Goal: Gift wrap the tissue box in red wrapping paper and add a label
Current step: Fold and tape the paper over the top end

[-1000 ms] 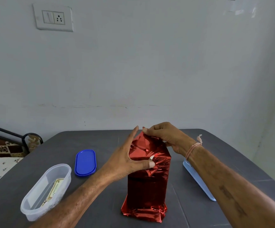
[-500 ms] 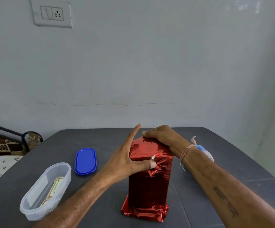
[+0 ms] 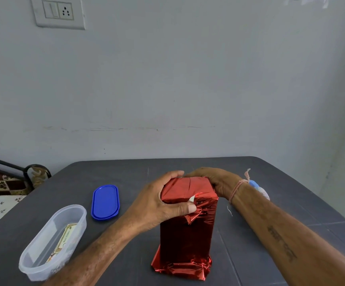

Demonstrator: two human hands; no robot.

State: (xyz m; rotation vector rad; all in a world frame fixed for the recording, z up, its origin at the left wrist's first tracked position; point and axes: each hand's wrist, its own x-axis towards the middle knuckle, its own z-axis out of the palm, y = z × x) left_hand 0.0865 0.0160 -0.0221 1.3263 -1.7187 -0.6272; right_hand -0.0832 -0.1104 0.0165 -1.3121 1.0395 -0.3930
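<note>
Box (image 3: pixel 186 240) in red paper: left hand (image 3: pixel 153 205) grips top left corner, fingers curled over top, thumb (image 3: pixel 186 209) pressing crumpled fold on near face. Right hand (image 3: pixel 215 180) curled over top right edge, fingertips meeting left ones. Box on end under fingers, long axis vertical. Dark grey table (image 3: pixel 270 234). Blue lid (image 3: pixel 105 202) and clear tub (image 3: pixel 51 242) left of left fingers. Grey wall, socket (image 3: pixel 58 12) high up.
</note>
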